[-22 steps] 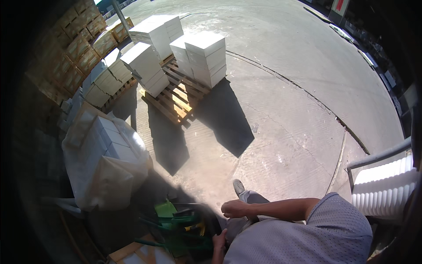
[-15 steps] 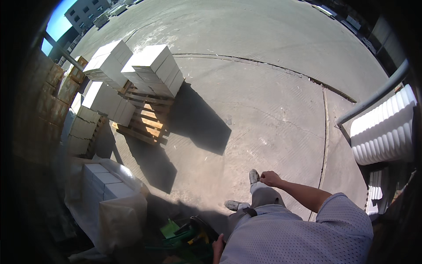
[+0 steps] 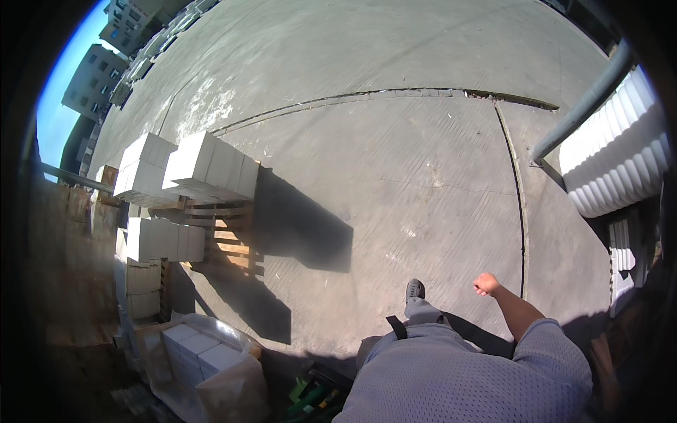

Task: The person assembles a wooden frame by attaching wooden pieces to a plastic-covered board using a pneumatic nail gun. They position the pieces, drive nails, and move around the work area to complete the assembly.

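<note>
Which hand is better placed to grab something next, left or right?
Right, probably. The right hand swings free and empty over the concrete yard. The left hand is out of view, so its state cannot be judged.

The right hand (image 3: 486, 284) has swung out rightward, away from the shoe (image 3: 415, 289).
</note>
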`<state>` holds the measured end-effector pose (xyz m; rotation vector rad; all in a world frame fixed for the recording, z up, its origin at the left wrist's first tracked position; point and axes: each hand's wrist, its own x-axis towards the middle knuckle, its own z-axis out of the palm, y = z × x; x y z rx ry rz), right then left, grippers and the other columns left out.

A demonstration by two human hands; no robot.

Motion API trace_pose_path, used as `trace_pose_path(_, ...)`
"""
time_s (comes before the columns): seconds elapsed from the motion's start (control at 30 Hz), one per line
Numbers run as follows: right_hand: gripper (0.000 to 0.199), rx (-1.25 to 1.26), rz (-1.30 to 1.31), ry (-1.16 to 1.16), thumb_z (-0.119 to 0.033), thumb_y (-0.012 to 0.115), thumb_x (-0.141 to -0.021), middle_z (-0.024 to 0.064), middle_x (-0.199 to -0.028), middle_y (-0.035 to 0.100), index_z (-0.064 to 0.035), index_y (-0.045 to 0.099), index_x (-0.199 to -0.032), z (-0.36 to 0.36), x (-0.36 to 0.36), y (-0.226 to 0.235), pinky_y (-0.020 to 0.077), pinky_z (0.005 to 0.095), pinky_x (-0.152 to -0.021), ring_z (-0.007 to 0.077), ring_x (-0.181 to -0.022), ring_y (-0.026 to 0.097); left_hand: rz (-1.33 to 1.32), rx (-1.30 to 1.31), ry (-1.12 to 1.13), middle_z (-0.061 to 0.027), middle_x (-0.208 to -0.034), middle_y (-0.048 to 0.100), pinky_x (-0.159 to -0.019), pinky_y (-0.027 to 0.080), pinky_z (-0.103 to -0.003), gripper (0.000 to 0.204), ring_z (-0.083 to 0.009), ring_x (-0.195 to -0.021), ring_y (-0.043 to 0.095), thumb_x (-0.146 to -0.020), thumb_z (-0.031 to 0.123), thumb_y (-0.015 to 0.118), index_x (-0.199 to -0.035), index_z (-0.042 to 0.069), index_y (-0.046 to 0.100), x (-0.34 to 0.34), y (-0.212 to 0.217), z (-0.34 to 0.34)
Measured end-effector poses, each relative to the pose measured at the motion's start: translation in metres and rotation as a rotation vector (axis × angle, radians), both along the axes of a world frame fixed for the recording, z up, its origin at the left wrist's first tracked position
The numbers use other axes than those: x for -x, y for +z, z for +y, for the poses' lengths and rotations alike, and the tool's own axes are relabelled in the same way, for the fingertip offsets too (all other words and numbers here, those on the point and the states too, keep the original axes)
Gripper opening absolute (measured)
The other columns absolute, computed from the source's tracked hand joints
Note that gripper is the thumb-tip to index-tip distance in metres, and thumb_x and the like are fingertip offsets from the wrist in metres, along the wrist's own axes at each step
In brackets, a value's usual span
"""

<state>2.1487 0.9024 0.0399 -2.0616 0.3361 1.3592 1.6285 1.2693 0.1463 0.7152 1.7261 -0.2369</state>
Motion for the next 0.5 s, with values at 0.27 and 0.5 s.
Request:
trace_pose_path(0.27,0.015,-0.114,-0.145,0.013,-0.016,0.059,-0.09,0.0041,-0.076,0.067,-0.0021,0.065,-0.088,0.186,-0.174,0.031,0.0484,0.0258,-0.049,0.0107,-0.06,0.062,-0.053,0.078,0.14,-0.0118,-0.078,0.068,-0.071,0.051,-0.039,0.056,-0.0239,-0.07,0.062,-0.081,0.05,0.071,-0.095,-0.004,0.068,-0.116,-0.003,0.056)
trace_pose_path(0.5,0.014,-0.196,-0.146,0.009,-0.016,0.062,-0.087,0.0038,-0.077,0.067,-0.0023,0.065,-0.087,0.326,-0.276,0.024,0.0488,0.0258,-0.051,0.0104,-0.061,0.062,-0.085,0.14,0.267,-0.0128,-0.081,0.068,-0.072,0.051,-0.041,0.056,-0.0255,-0.071,0.063,-0.082,0.05,0.07,-0.096,-0.004,0.068,-0.224,-0.03,0.144)
